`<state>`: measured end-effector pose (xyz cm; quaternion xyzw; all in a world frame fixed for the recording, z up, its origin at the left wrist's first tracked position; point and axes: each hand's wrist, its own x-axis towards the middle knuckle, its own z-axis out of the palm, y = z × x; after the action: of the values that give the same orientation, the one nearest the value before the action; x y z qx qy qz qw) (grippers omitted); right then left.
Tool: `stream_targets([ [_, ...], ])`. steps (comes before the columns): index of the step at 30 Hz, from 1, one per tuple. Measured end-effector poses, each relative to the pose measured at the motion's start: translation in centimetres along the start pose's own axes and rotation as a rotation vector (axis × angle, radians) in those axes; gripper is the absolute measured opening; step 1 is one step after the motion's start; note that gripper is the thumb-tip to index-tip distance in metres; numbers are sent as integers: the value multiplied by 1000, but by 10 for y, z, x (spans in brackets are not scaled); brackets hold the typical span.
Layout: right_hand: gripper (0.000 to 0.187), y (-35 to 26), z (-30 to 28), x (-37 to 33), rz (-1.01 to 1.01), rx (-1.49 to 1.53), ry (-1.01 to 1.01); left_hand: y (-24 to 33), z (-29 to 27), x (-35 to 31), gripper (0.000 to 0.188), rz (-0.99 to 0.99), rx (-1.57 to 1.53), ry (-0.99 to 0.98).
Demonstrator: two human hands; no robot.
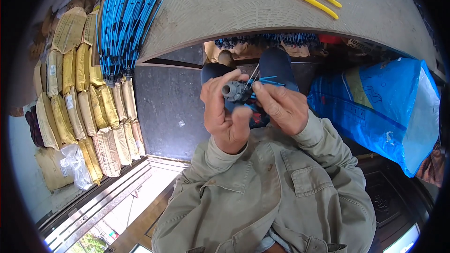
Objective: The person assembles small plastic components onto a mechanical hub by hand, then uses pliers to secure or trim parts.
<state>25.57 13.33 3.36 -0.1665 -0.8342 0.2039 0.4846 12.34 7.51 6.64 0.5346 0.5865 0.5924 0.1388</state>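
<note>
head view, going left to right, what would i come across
crumpled clear plastic bag → bundle of thin bright-blue and black strips → person's bare left hand → bare right hand → large shiny blue plastic sack

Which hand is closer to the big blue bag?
The right. The right hand is left of the big blue bag, with a gap between; the left hand is farther left.

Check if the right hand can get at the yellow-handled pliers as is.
Probably, once the right hand leaves the grey tubular fitting: the yellow-handled pliers lie uncovered on the tabletop.
</note>
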Motion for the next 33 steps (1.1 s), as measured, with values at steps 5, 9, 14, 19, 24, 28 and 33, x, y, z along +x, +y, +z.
stream_targets([
  [5, 47, -1, 2, 1, 155, 354, 43, -9, -6, 3, 40, 87, 32, -118],
  [9, 35, -5, 7, -2, 254, 328, 64, -18, -3, -3, 42, 64, -107, -79],
  [14, 26, -5, 7, 0, 206, 208, 41, -18, 9, -7, 47, 26, -236, -24],
  [19, 23, -2, 1, 2, 270, 243, -113, -11, 10, -6, 49, -5, -96, -81],
  [24, 21, 11, 3, 4, 217, 329, -120, -9, 10, -5, 50, 5, -14, -97],
  [28, 18, 26, 1, 7, 206, 437, -177, -12, 13, -4, 48, -1, -71, -75],
  [33, 16, 26, -1, 9, 187, 494, -208, -10, 17, -5, 50, -20, -123, -39],
])
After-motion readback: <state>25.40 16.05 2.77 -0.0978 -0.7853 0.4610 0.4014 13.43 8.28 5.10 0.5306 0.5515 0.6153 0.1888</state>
